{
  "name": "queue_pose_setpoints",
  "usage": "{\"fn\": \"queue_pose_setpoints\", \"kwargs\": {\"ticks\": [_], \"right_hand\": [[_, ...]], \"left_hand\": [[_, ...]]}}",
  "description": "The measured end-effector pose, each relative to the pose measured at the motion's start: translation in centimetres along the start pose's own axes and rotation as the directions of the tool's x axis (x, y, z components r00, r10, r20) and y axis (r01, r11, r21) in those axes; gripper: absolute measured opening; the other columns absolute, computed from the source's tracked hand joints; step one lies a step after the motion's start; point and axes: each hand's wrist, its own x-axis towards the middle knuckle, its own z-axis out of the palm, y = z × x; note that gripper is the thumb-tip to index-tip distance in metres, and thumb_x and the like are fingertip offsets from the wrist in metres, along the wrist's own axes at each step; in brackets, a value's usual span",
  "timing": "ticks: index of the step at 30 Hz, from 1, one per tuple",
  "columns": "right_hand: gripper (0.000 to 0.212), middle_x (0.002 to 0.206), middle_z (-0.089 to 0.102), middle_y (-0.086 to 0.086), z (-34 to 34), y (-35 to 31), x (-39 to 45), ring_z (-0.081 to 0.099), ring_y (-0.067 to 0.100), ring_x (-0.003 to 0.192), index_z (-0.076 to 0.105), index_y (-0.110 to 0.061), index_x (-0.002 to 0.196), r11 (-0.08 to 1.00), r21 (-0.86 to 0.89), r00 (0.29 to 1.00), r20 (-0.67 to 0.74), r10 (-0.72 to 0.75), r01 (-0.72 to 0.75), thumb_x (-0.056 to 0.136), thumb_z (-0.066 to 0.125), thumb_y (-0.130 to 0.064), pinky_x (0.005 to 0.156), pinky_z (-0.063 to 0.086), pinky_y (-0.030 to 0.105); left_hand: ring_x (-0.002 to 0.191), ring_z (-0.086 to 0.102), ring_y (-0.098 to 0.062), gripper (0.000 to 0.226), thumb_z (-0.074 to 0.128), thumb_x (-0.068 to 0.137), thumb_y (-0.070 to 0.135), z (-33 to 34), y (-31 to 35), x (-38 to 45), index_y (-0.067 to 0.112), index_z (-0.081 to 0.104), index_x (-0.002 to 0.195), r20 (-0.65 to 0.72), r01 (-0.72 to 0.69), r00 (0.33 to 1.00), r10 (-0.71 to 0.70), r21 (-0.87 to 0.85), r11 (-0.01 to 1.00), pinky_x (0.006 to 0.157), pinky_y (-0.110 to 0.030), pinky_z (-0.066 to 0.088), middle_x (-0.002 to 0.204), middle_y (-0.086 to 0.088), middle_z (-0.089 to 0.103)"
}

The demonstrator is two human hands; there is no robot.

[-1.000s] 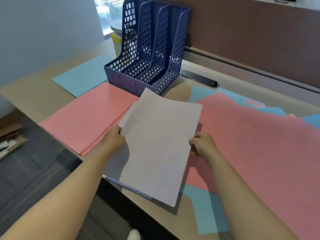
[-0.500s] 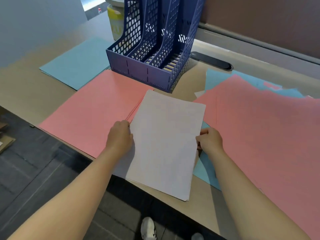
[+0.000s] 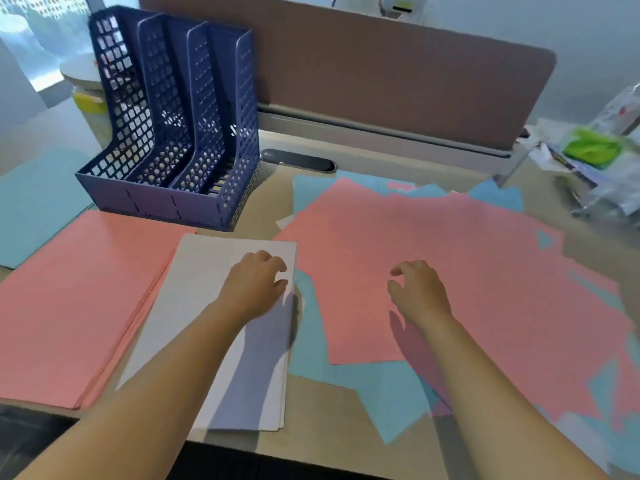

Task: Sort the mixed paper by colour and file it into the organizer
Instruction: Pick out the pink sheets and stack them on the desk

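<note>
Head view. Left hand (image 3: 254, 284) over the right edge of the white stack (image 3: 221, 327), fingers loosely curled, nothing held; contact with the top sheet not certain. Right hand (image 3: 417, 292) over the mixed pile (image 3: 467, 278), fingers loosely bent and apart, holding nothing; touching or hovering cannot be told.

White stack squared, flat on the surface (image 3: 322, 424), near edge close to the surface's front edge. Pink stack (image 3: 76, 299) just left of it, edges touching or slightly tucked under the white. Blue stack (image 3: 31, 206) further left and back, partly behind the pink one.

Organizer (image 3: 169, 133): dark blue, perforated, three upright compartments, standing at the rear between blue stack and mixed pile, just behind the pink stack. No paper visible in any compartment.

Mixed pile spread loosely on the right half: large pink sheets on top, blue sheets showing at the rear, the near side and the right edge, sheets askew.

Brown partition (image 3: 398, 74) along the back. Crumpled plastic bags (image 3: 602, 161) with something green at far right. Dark oval cable cover (image 3: 298, 160) behind the pile.
</note>
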Motion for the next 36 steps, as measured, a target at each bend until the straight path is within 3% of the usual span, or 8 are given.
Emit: {"fn": "queue_pose_setpoints", "kwargs": {"ticks": [10, 13, 17, 23, 28, 30, 32, 36], "right_hand": [[0.044, 0.140, 0.040, 0.013, -3.4, 14.7, 1.1, 0.038, 0.029, 0.130, 0.046, -0.008, 0.133, 0.970, -0.010, 0.970, -0.016, 0.241, -0.242, 0.092, 0.050, -0.025, 0.102, 0.033, 0.033], [0.063, 0.153, 0.018, 0.015, -3.3, 18.4, 2.9, 0.014, 0.031, 0.143, 0.025, -0.011, 0.145, 0.941, -0.081, 0.939, 0.077, 0.336, -0.330, 0.093, 0.046, -0.041, 0.114, 0.015, 0.044], [0.087, 0.157, -0.011, 0.015, -1.8, 22.4, 4.5, -0.011, 0.033, 0.145, -0.002, -0.014, 0.150, 0.901, -0.107, 0.876, 0.209, 0.434, -0.421, 0.089, 0.038, -0.061, 0.113, -0.001, 0.057], [0.086, 0.156, -0.016, 0.017, -0.6, 23.5, 7.5, -0.015, 0.030, 0.144, -0.008, -0.011, 0.149, 0.953, -0.078, 0.924, 0.234, 0.304, -0.294, 0.090, 0.034, -0.060, 0.113, -0.005, 0.057], [0.078, 0.156, -0.016, 0.014, -0.3, 22.0, 10.1, -0.015, 0.026, 0.145, -0.006, -0.014, 0.149, 0.993, -0.114, 0.952, 0.304, 0.034, 0.001, 0.094, 0.030, -0.054, 0.114, -0.007, 0.052], [0.076, 0.157, -0.015, 0.011, -0.5, 21.6, 10.7, -0.014, 0.025, 0.145, -0.004, -0.016, 0.150, 0.998, -0.062, 0.956, 0.294, -0.006, 0.025, 0.094, 0.034, -0.052, 0.115, -0.007, 0.050], [0.079, 0.157, -0.013, 0.012, -0.8, 21.8, 10.9, -0.013, 0.028, 0.145, -0.002, -0.014, 0.150, 0.996, -0.043, 0.969, 0.233, 0.082, -0.074, 0.093, 0.039, -0.050, 0.115, -0.005, 0.050], [0.087, 0.156, -0.013, 0.019, -0.8, 21.8, 10.7, -0.013, 0.031, 0.145, -0.004, -0.005, 0.148, 0.969, -0.011, 0.941, 0.234, 0.244, -0.248, 0.091, 0.044, -0.049, 0.115, -0.005, 0.049]], "left_hand": [[0.123, 0.045, -0.027, 0.038, 0.048, 0.093, 0.024, 5.1, 11.9, 4.7, 0.015, 0.050, 0.130, 0.103, -0.044, 0.994, 0.046, -0.022, 0.999, 0.098, -0.034, 0.040, 0.133, -0.008, 0.049], [0.131, 0.038, -0.028, 0.052, 0.043, 0.091, 0.039, 7.3, 14.4, 6.1, 0.017, 0.041, 0.138, 0.108, 0.037, 0.993, -0.038, 0.013, 0.999, 0.105, -0.037, 0.034, 0.143, -0.007, 0.042], [0.144, 0.003, -0.034, 0.069, 0.038, 0.089, 0.058, 10.2, 16.3, 7.4, 0.030, 0.013, 0.148, 0.180, 0.228, 0.955, -0.237, 0.068, 0.971, 0.113, -0.056, 0.008, 0.158, -0.003, 0.008], [0.145, -0.013, -0.032, 0.075, 0.032, 0.087, 0.066, 11.5, 17.7, 8.2, 0.036, -0.001, 0.148, 0.241, 0.208, 0.944, -0.225, 0.093, 0.974, 0.114, -0.056, -0.001, 0.158, 0.000, -0.012], [0.146, -0.010, -0.025, 0.108, 0.000, 0.046, 0.076, 11.9, 20.5, 9.3, 0.039, -0.001, 0.147, 0.305, 0.050, 0.950, -0.073, 0.084, 0.995, 0.116, -0.049, -0.002, 0.158, 0.007, -0.010], [0.147, -0.004, -0.024, 0.104, 0.007, 0.053, 0.078, 11.8, 20.8, 9.7, 0.036, 0.002, 0.148, 0.241, 0.082, 0.966, -0.092, 0.049, 0.995, 0.117, -0.045, 0.003, 0.159, 0.006, -0.005], [0.146, -0.003, -0.028, 0.090, 0.033, 0.075, 0.073, 11.7, 20.3, 9.9, 0.031, 0.004, 0.149, 0.142, 0.224, 0.964, -0.225, 0.023, 0.974, 0.117, -0.046, 0.007, 0.159, 0.000, -0.003], [0.145, -0.001, -0.034, 0.091, 0.053, 0.081, 0.061, 11.4, 20.3, 10.4, 0.020, 0.009, 0.149, 0.143, 0.481, 0.871, -0.470, -0.047, 0.876, 0.114, -0.050, 0.010, 0.158, -0.007, 0.000]]}}
